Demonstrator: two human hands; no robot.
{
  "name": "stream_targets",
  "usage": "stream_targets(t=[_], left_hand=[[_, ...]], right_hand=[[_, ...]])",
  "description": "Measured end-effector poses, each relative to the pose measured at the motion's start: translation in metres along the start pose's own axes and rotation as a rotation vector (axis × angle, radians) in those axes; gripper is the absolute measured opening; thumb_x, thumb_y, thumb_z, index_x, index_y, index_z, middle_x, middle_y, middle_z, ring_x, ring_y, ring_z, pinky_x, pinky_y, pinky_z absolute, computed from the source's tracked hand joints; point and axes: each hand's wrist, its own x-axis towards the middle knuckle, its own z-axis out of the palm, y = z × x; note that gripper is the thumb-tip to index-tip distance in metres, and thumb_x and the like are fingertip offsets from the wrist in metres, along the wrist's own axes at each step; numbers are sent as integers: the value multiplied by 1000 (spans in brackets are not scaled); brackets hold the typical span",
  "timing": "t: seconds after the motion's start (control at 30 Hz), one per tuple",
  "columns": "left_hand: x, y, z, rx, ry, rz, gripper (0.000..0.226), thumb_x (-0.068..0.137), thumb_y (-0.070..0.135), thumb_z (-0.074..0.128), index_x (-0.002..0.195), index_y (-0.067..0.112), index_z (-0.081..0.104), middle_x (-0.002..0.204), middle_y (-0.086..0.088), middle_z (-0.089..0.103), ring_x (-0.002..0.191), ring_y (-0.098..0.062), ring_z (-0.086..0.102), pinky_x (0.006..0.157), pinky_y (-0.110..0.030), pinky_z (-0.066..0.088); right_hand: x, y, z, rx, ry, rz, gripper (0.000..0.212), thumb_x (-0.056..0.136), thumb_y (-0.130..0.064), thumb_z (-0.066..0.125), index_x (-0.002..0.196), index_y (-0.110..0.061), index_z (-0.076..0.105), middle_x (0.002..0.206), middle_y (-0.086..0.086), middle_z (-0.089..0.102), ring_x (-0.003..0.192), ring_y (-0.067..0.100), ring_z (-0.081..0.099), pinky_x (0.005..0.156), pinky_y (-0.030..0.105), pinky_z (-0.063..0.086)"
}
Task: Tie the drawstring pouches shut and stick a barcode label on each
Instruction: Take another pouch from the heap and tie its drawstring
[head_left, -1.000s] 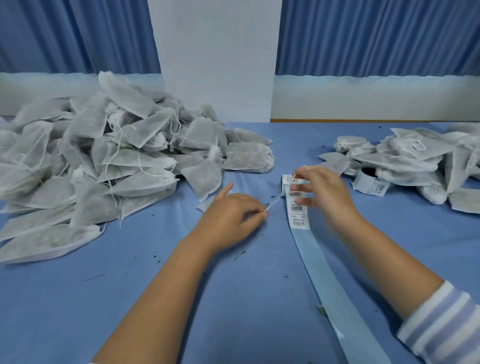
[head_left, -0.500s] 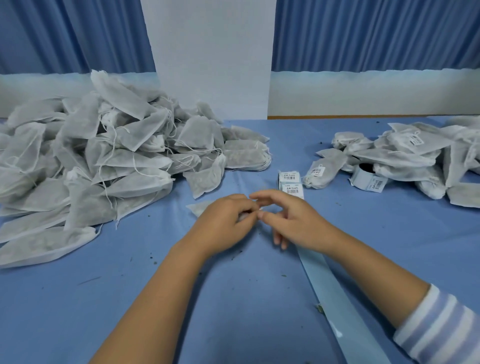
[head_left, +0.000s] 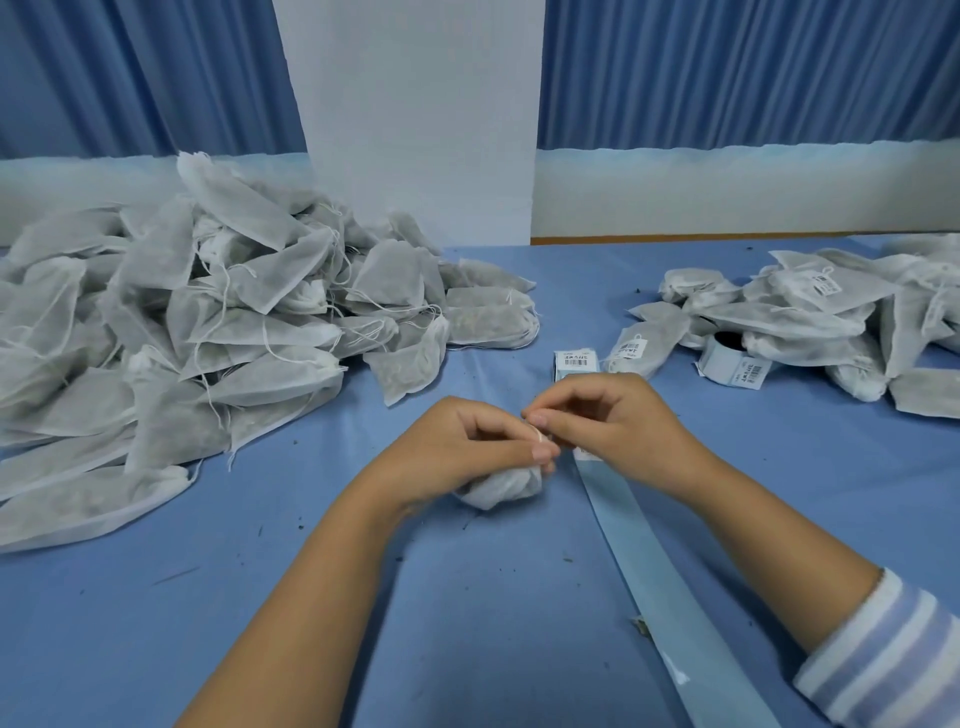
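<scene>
Trainee: Where the two hands meet at the middle of the table (head_left: 467, 623), what is held, and how does it lie?

Technician: One white pouch (head_left: 498, 488). It rests on the blue surface beneath the left hand (head_left: 457, 447), bunched up, with its long axis running left to right. The gathered mouth appears to be at its right end (the fingers cover that part, so this is not certain). Both hands are curled. The left hand pinches the drawstring (head_left: 540, 435) between thumb and forefinger just above the pouch. The right hand (head_left: 613, 415) pinches the same cord slightly higher. The fingertips of the two hands nearly touch.

Trainee: Is any print readable?

Technician: Barcodes only. The labels (head_left: 574, 362) sit at the far end of the backing strip (head_left: 660, 571), which runs from beyond the right hand, under its wrist, toward the near edge. Their text lines are too blurred to read. The same applies to the label roll (head_left: 727, 358) and to the tagged pouches in the right pile (head_left: 810, 312).

Trainee: What is cut off?

Technician: The left pile (head_left: 208, 338), unlabelled with loose strings, runs out of frame at the left. The right pile runs out at the right. The striped sleeve (head_left: 883, 660) is cropped at the lower right corner.
</scene>
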Motion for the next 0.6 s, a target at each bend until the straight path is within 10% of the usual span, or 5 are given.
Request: stream_targets(t=[0.37, 0.6], left_hand=[[7, 5, 1, -191, 478, 99, 19, 87, 14, 72, 97, 28, 79, 105, 6, 76, 97, -4, 67, 88, -18, 49], [1, 7, 4, 111, 267, 44, 12, 85, 13, 75, 93, 21, 79, 91, 6, 78, 88, -12, 70, 84, -21, 54]], right_hand=[[-5, 6, 10, -725, 50, -255, 23, 95, -29, 50, 99, -20, 71, 70, -17, 49, 67, 6, 45, 61, 31, 44], [-4, -5, -7, -805, 307, -490, 24, 96, -25, 53, 99, -14, 74, 81, -1, 53, 65, 15, 51, 54, 37, 48]])
